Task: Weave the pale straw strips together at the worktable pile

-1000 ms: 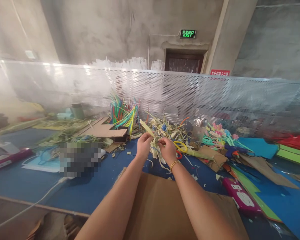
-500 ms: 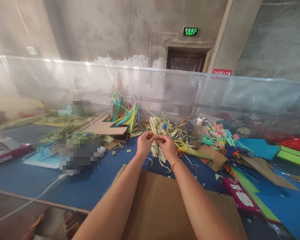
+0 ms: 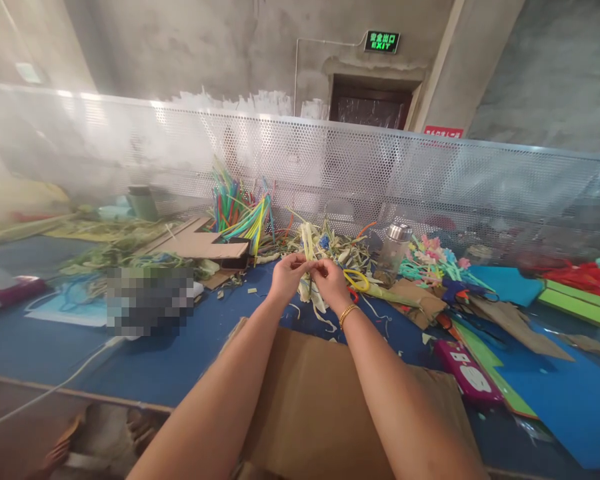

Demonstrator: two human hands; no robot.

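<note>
My left hand (image 3: 286, 277) and my right hand (image 3: 331, 281) meet over the table, thumbs and fingertips pinched together. A pale yellow-green husk-like strip (image 3: 307, 240) rises upright from between them. The fingers hide its lower end. Just behind lies a heap of dried, husk-like strips (image 3: 355, 252) with a small blue tuft (image 3: 324, 242) in it. Beside my right hand are a yellow loop (image 3: 360, 280) and a smaller red loop. Below my forearms lies a brown cardboard sheet (image 3: 310, 393).
A glass bottle with a metal lid (image 3: 397, 233) stands right of the heap, near pastel artificial flowers (image 3: 437, 260). Coloured pipe-cleaner-like stems (image 3: 235, 210) stand at back left. A magenta pack (image 3: 467, 373) lies to the right. A perforated metal panel (image 3: 280, 153) borders the table's back.
The view has tilted and shifted slightly, so the scene sits higher and a little left. Both hands stay pinched together at the strip, with little visible movement.
</note>
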